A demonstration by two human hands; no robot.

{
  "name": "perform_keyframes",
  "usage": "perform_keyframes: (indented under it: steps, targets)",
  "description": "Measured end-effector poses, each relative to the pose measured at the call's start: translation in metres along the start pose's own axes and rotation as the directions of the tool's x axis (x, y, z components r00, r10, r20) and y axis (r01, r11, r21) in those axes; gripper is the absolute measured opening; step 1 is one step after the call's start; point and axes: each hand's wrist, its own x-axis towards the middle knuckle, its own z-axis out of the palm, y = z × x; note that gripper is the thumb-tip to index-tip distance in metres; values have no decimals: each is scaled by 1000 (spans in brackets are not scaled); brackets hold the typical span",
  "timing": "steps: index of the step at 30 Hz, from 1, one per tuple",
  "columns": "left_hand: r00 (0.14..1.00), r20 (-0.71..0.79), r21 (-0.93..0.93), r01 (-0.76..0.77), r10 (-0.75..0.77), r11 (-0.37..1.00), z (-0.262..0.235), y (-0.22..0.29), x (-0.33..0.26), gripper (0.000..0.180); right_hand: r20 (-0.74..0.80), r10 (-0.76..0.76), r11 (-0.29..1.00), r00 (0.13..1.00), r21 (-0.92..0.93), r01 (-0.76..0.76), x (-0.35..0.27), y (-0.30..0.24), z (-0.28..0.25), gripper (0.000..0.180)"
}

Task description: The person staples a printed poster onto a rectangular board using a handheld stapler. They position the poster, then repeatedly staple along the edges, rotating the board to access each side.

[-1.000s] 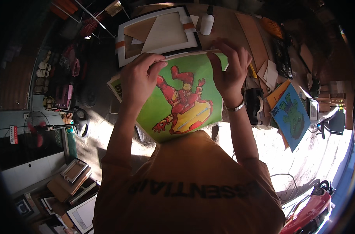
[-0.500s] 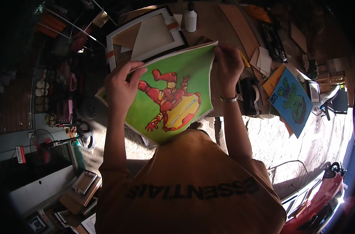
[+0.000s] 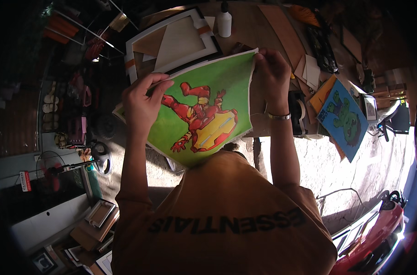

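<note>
A canvas painting [image 3: 236, 87] hangs between my two hands, tilted over the front of the worktable. It shows a red and yellow armoured figure, upside down, on a green ground, and its lower edge looks frayed. My left hand [image 3: 144, 98] pinches its left edge between thumb and fingers. At the far right corner, my right hand [image 3: 273, 75] grips the canvas, with its fingertips partly in shadow. Just behind the sheet lies a black and white picture frame [image 3: 211, 45] with brown tape on its sides.
A white bottle [image 3: 224, 24] stands on the worktable [image 3: 245, 30]. Right of me, a blue painting with a green figure [image 3: 344, 117] overhangs the table edge. A fan [image 3: 52, 169] is at left, stacked frames [image 3: 100, 215] lie lower left, and a red car [image 3: 373, 247] is lower right.
My right hand has shifted slightly right, drawing the canvas's far right corner with it and stretching the sheet a little. My left hand has hardly moved.
</note>
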Motion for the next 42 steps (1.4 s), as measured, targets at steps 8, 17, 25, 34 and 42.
perform_keyframes:
  steps: [8,17,25,34,42]
  targets:
    - [997,10,-34,77,-77,996,1,-1,3,14,115,60,996,992,61,-68,7,0,-9,11]
    - [1000,-2,-31,17,-17,999,1,0,2,14,209,133,980,969,120,-161,9,3,-22,11]
    - [998,37,-56,51,-49,997,1,-3,3,14,425,252,888,869,255,-382,21,11,-38,14]
    - [997,65,-63,52,-48,997,1,-8,6,13,478,283,869,832,240,-433,30,24,-46,13]
    - [999,40,-74,-4,7,997,3,-5,8,13,363,259,950,895,73,-305,27,-8,-40,13]
